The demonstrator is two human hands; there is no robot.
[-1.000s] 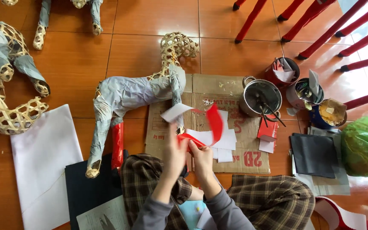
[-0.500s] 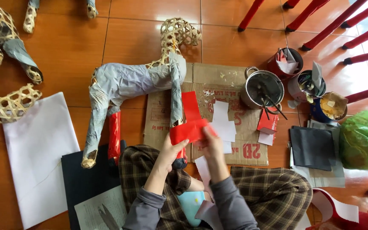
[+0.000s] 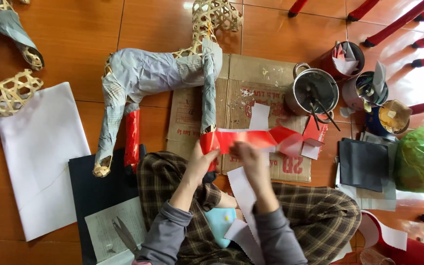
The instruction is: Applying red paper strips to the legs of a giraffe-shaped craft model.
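- Red paper strip, upright half a second ago, now lies stretched sideways at mid-frame against the woven figure's front leg.
- Left hand pinches its wrapped end (right hand pinches alongside), so covering looks underway.

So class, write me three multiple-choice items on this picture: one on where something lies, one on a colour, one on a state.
1. Where do the scissors lie?
A. on grey paper by the person's left arm
B. inside the metal pot
C. on the cardboard

2. What colour is the paper strip held by both hands?
A. blue
B. red
C. black

3. How is the metal pot?
A. lidded
B. tipped over
C. open, with sticks inside

Answers: 1 A, they rest on the grey sheet at lower left; 2 B, the left hand and right hand pinch a red strip; 3 C, no lid, dark sticks poke out.
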